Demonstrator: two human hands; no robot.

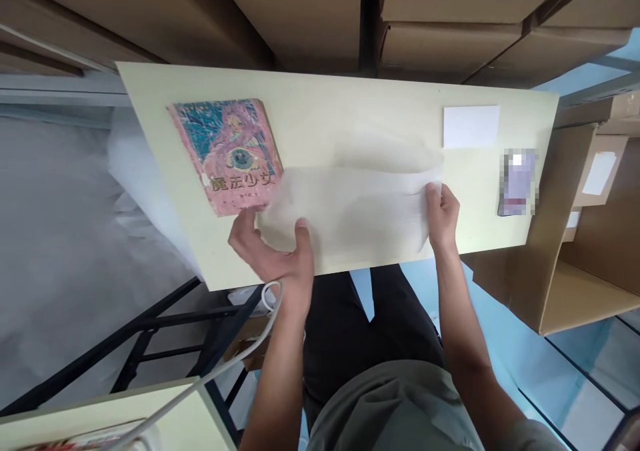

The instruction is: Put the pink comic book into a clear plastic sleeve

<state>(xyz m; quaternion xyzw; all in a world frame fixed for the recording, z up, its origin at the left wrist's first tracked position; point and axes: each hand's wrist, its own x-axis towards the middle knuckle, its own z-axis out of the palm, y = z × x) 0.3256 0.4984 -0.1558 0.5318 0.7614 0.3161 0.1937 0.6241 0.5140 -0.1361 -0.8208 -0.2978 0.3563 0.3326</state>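
Your left hand & right hand each pinched an end of the thin white sheet, thumbs on top. Sheet lay flat on the table, its left edge just over the book corner. Book otherwise uncovered, nothing wrapped yet.

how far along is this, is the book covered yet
Not yet. Done: the book lies face up on the table, and the sheet is spread beside it, just overlapping its near right corner. In hand: the left hand grips the sheet's near left corner, and the right hand pinches its right edge. To do: nearly all of the book is bare, and the card at the far right lies untouched.
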